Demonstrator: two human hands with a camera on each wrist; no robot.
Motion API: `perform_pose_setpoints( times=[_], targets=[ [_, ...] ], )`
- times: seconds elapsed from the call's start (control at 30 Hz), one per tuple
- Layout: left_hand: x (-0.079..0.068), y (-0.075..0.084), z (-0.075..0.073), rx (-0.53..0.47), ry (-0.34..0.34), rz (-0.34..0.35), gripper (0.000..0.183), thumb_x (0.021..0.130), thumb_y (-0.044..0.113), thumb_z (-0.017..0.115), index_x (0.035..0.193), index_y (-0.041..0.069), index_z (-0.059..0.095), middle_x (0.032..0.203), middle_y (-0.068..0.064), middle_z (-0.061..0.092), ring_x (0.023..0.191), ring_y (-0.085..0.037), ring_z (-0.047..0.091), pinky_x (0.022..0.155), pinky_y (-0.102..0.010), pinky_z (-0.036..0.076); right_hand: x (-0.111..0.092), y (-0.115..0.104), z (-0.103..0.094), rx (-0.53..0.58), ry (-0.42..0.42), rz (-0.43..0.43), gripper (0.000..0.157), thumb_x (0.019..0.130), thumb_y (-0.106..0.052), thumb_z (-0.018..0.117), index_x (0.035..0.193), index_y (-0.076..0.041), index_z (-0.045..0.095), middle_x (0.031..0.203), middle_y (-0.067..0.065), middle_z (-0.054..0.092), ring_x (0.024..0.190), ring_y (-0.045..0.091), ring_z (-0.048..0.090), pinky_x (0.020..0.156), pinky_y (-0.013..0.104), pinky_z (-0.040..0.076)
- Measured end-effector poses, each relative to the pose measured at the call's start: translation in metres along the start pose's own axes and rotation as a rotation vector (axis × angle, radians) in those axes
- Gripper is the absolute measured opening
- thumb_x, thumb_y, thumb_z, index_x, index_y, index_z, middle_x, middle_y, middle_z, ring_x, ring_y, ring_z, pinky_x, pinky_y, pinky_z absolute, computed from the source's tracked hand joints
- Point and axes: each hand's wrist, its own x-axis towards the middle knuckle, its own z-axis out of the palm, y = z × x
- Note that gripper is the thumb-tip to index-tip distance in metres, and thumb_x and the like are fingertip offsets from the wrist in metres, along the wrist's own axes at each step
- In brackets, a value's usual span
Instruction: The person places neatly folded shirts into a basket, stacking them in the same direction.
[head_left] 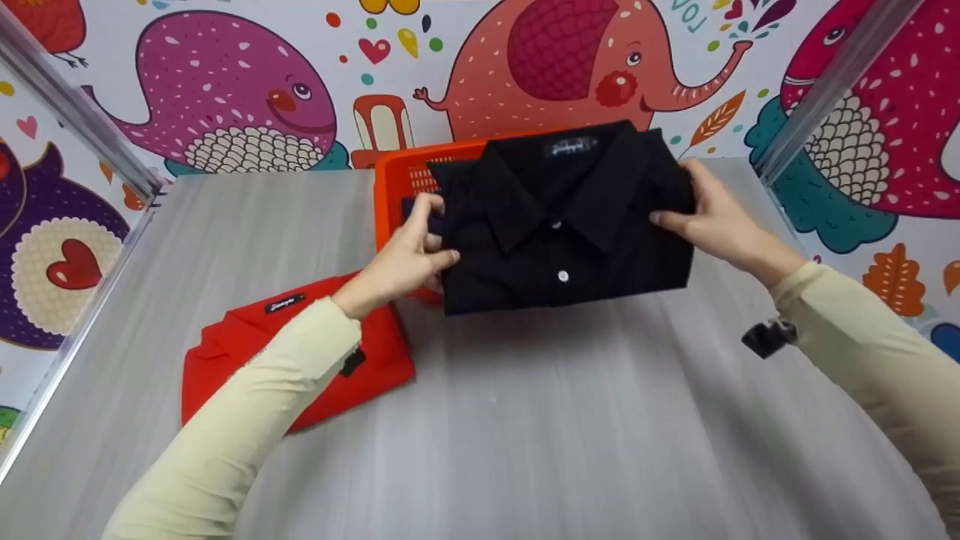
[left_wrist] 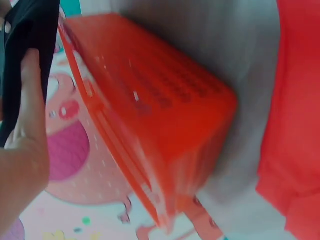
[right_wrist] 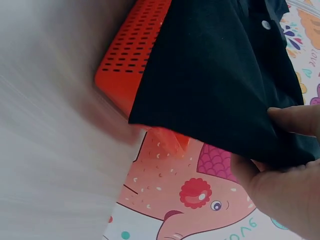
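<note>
Both hands hold a folded black shirt (head_left: 540, 247) by its two sides, collar and white buttons facing up. My left hand (head_left: 409, 251) pinches the shirt's left edge, thumb on top. At the opposite edge, my right hand (head_left: 724, 217) grips it with the thumb on top and fingers beneath, as the right wrist view shows too. Behind and partly hidden by the shirt stands an orange plastic basket (head_left: 385, 199) with slotted sides. Dark cloth (head_left: 409, 208) shows inside the basket near its left wall. A folded red shirt (head_left: 382, 356) lies on the table, partly covered by the left forearm.
The grey wood-grain table (head_left: 525, 420) ends at a back wall (head_left: 420, 67) printed with cartoon animals. Metal posts (head_left: 832, 90) stand at the table's back corners. The basket sits against the back wall.
</note>
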Motion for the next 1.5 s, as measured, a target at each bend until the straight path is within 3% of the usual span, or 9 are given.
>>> perform_pose_setpoints(
  times=[0.13,0.23,0.57,0.8,0.97,1.07,1.23,1.5],
  targets=[
    [0.009,0.000,-0.018,0.084,0.047,0.013,0.049,0.093,-0.004,0.056,0.127,0.013,0.026,0.095,-0.022,0.061,0.071,-0.029,0.064,0.055,-0.038,0.057,0.022,-0.011,0.002,-0.046,-0.050,0.005,0.051,0.091,-0.007,0.063,0.133,0.002,0.036,0.125,0.022,0.048,0.109,0.033,0.045,0.098,0.048,0.035],
    [0.014,0.000,-0.029,0.098,0.063,0.008,0.048,0.092,-0.006,0.055,0.126,0.012,0.026,0.095,-0.022,0.057,0.073,-0.030,0.063,0.055,-0.038,0.057,0.037,-0.020,0.001,-0.090,-0.101,0.006,0.054,0.093,-0.009,0.062,0.137,0.001,0.033,0.128,0.022,0.046,0.113,0.035,0.043,0.102,0.053,0.033],
    [0.023,-0.006,-0.040,0.143,0.111,-0.007,0.046,0.092,-0.009,0.052,0.123,0.011,0.027,0.084,-0.015,0.046,0.064,-0.027,0.060,0.052,-0.038,0.056,0.069,-0.033,0.010,-0.187,-0.099,-0.002,0.052,0.091,-0.006,0.062,0.135,0.003,0.035,0.127,0.023,0.046,0.115,0.036,0.043,0.101,0.052,0.034],
    [0.028,-0.002,-0.048,0.148,0.111,-0.030,0.046,0.092,-0.011,0.051,0.124,0.013,0.027,0.099,-0.021,0.058,0.073,-0.030,0.064,0.053,-0.038,0.056,0.085,-0.037,0.011,-0.283,-0.137,-0.020,0.050,0.090,-0.005,0.061,0.133,0.007,0.037,0.127,0.026,0.046,0.115,0.039,0.043,0.101,0.053,0.034],
    [0.031,0.002,-0.056,0.161,0.109,-0.055,0.045,0.091,-0.012,0.050,0.122,0.012,0.027,0.100,-0.023,0.055,0.075,-0.031,0.064,0.054,-0.035,0.057,0.099,-0.044,0.014,-0.360,-0.185,-0.012,0.050,0.091,-0.006,0.062,0.132,0.007,0.038,0.127,0.026,0.046,0.114,0.040,0.044,0.100,0.053,0.035],
    [0.034,0.003,-0.059,0.194,0.102,-0.071,0.045,0.090,-0.011,0.052,0.122,0.009,0.027,0.099,-0.023,0.054,0.075,-0.030,0.062,0.055,-0.033,0.056,0.103,-0.043,0.017,-0.377,-0.181,-0.001,0.049,0.091,-0.006,0.062,0.132,0.007,0.039,0.127,0.028,0.047,0.112,0.040,0.045,0.100,0.053,0.037],
    [0.034,-0.003,-0.064,0.358,0.093,-0.122,0.047,0.091,-0.002,0.060,0.126,0.002,0.029,0.097,-0.018,0.052,0.074,-0.024,0.056,0.062,-0.026,0.054,0.102,-0.033,0.020,-0.401,-0.188,0.041,0.052,0.092,-0.001,0.058,0.138,0.005,0.035,0.123,0.029,0.051,0.107,0.041,0.051,0.095,0.053,0.044],
    [0.014,-0.024,-0.087,0.476,0.131,-0.152,0.041,0.090,0.002,0.059,0.125,-0.007,0.039,0.106,-0.021,0.053,0.093,-0.029,0.055,0.069,-0.025,0.049,0.096,-0.017,0.020,-0.493,-0.301,0.014,0.046,0.090,-0.001,0.060,0.132,0.005,0.041,0.115,0.026,0.053,0.107,0.041,0.053,0.090,0.052,0.048]
  ],
)
